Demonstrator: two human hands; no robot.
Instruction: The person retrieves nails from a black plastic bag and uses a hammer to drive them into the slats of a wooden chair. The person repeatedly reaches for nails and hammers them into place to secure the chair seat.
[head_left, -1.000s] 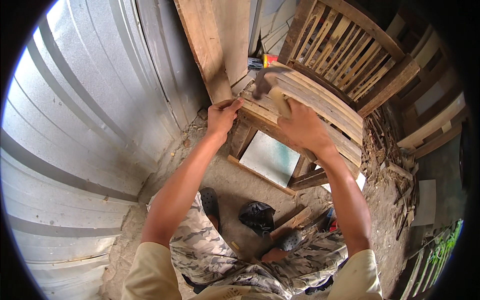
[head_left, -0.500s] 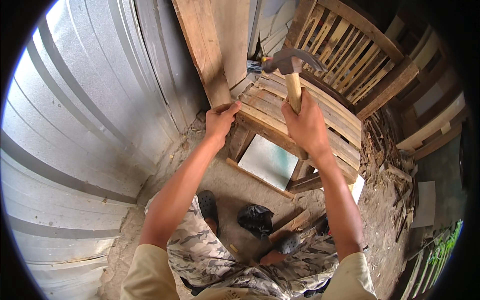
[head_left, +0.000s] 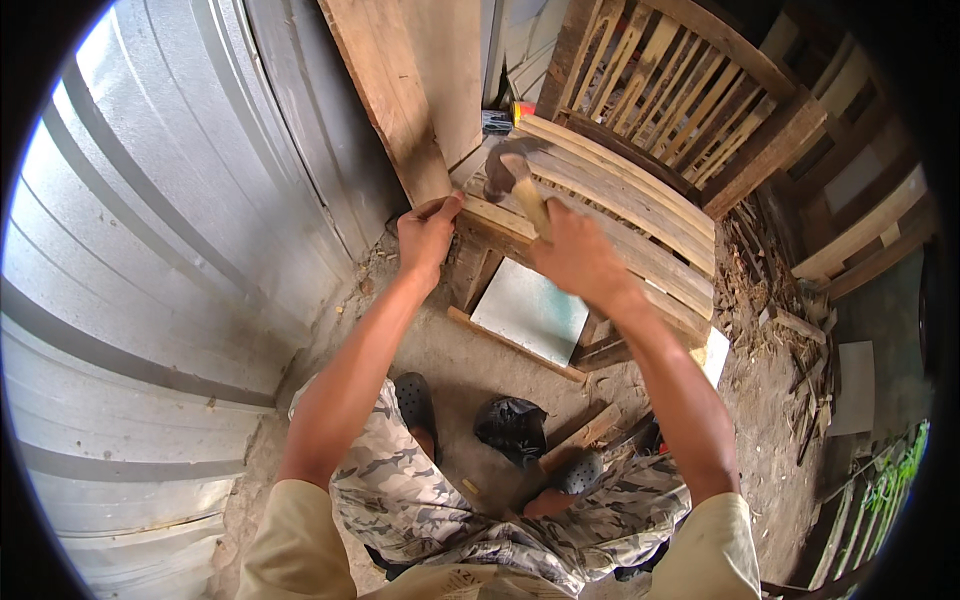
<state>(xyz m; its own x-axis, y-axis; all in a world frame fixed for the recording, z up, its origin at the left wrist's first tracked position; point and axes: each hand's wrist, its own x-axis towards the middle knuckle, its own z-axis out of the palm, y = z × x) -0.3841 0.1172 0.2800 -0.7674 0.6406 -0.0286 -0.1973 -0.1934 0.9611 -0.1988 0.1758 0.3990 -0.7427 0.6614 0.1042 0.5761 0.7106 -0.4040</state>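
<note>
My right hand (head_left: 580,255) grips the wooden handle of a claw hammer (head_left: 530,203). The hammer's dark head, blurred by motion, is over the left end of a slatted wooden bench (head_left: 640,237). My left hand (head_left: 426,243) is closed at the bench's near left corner, thumb and fingertips together. Whatever those fingers pinch is too small or hidden to make out. Just beyond them, a tall wooden board (head_left: 390,95) stands against the bench's left end.
Corrugated metal sheeting (head_left: 170,220) walls the left side. A pale panel (head_left: 530,310) sits within the bench's lower frame. On the ground are a black plastic bag (head_left: 511,428) and a wood offcut (head_left: 582,437). A slatted backrest (head_left: 670,90) rises behind; wood scraps (head_left: 770,290) lie right.
My right hand has swung the hammer down and left, toward the bench's left end. My left hand keeps to the same corner, shifting only slightly in the picture.
</note>
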